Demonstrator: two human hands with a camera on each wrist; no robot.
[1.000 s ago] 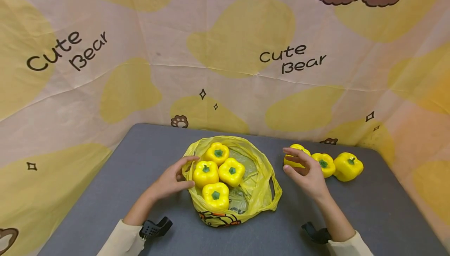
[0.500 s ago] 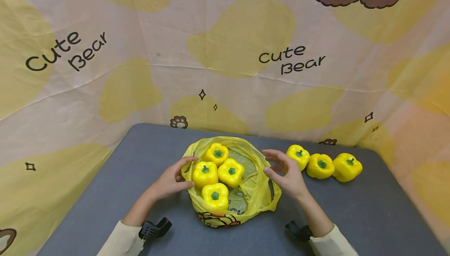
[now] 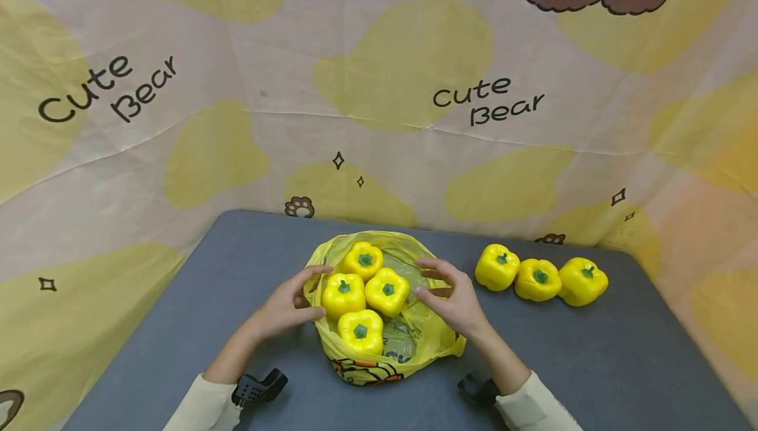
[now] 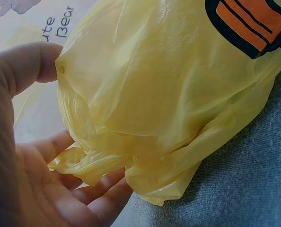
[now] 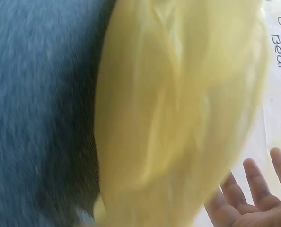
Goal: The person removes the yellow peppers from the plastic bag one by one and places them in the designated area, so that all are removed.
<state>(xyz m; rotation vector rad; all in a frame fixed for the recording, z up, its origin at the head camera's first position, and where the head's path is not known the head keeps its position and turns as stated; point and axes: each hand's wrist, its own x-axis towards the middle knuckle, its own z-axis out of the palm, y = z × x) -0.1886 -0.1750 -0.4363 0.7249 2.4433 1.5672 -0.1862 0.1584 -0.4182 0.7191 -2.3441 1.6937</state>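
- Head view: a yellow plastic bag [image 3: 414, 345] sits open on the grey table [image 3: 592, 365], near the front middle.
- Four yellow peppers [image 3: 387, 291] lie inside the bag, packed close together.
- The left hand [image 3: 290, 303] is at the bag's left edge. Its thumb and fingers curl around the rim there.
- The right hand [image 3: 453, 299] is over the bag's right side, fingers spread and a little bent. I cannot tell if it touches the bag.
- Three more peppers [image 3: 540, 279] sit in a row on the table, off to the right of the bag.
- A cloth wall [image 3: 177, 122] with "Cute Bear" words stands behind the table.
- Left wrist view: the left hand [image 4: 31, 179] holds a fold of the bag [image 4: 169, 94], thumb on top and fingers under it.
- Right wrist view: it is blurry. The right hand [image 5: 254, 198] has its fingers apart and straight, just beside the bag [image 5: 178, 109].
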